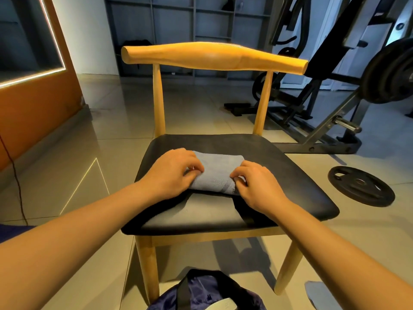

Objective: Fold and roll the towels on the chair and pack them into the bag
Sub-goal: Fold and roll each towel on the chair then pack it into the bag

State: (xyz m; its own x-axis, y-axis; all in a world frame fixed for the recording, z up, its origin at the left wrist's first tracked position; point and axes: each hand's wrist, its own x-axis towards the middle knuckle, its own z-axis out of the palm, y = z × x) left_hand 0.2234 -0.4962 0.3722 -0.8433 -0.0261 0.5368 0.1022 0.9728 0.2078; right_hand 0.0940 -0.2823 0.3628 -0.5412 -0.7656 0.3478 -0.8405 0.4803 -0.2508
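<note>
A grey-blue towel [218, 173] lies folded and partly rolled on the black seat of a wooden chair [290, 182]. My left hand [172, 173] grips the towel's left end with curled fingers. My right hand [254, 184] pinches its right near corner. A dark cloth [243, 211] lies under the towel near the seat's front. The dark blue bag [201, 294] with a black strap sits open on the floor in front of the chair, at the bottom edge of the view.
A black weight plate [361, 185] lies on the tiled floor right of the chair. A gym machine [335, 97] stands behind on the right. An orange wall panel [33, 97] is at the left. Grey shelving [190, 30] lines the back wall.
</note>
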